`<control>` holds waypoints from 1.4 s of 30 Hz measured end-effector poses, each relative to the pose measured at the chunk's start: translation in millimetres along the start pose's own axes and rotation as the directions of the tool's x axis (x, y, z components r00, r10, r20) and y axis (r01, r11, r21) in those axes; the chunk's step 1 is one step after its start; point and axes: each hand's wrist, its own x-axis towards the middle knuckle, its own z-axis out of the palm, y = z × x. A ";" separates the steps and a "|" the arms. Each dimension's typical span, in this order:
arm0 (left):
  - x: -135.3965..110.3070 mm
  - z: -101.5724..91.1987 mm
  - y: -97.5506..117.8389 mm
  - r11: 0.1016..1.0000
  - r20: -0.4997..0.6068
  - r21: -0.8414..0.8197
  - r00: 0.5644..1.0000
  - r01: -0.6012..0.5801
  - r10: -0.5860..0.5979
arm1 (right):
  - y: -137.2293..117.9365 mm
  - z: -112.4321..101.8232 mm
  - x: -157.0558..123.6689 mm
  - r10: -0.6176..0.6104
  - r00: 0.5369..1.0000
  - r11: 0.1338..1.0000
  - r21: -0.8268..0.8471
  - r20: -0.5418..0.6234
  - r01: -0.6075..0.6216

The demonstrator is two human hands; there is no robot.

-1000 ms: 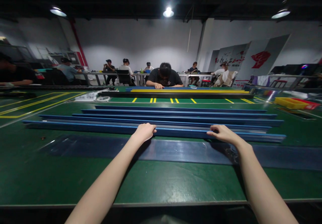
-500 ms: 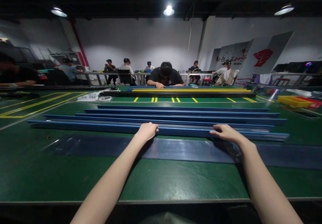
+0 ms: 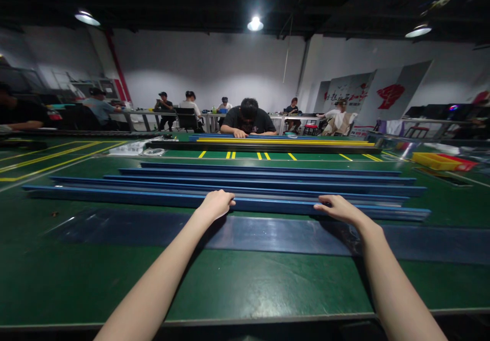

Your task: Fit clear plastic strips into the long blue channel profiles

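Holding the nearest blue rail (image 3: pixel 115 196), which lies parallel to the near edge of the green bench (image 3: pixel 248 285), the left hand (image 3: pixel 216 204) curls closed over it and the right hand (image 3: pixel 339 208) lies open on it; equal pressure from both seems wise.

**No writing legible**

The white wall banner (image 3: pixel 346 93) at the far right carries dark brush-style characters, too small and blurred to read. The panel (image 3: pixel 390 95) just beside it bears a red emblem without readable letters.
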 end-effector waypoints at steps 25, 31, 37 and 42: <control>-0.9 -9.4 -7.6 0.999 0.045 -0.032 0.998 0.044 -0.042 | -8.2 6.5 -1.3 -0.033 0.999 0.999 -0.009 -0.042 0.033; -1.5 -13.7 -29.5 0.992 0.125 -0.049 0.986 0.113 -0.106 | -31.1 14.0 4.7 -0.116 0.985 0.987 -0.130 -0.124 0.100; -7.1 -16.9 -55.0 0.973 0.224 -0.067 0.954 0.219 -0.200 | -58.6 28.9 15.1 -0.173 0.970 0.960 -0.247 -0.169 0.128; -10.5 -23.8 -45.6 0.968 0.107 -0.089 0.968 0.235 -0.225 | -84.2 43.6 23.8 -0.200 0.952 0.952 -0.274 -0.232 0.134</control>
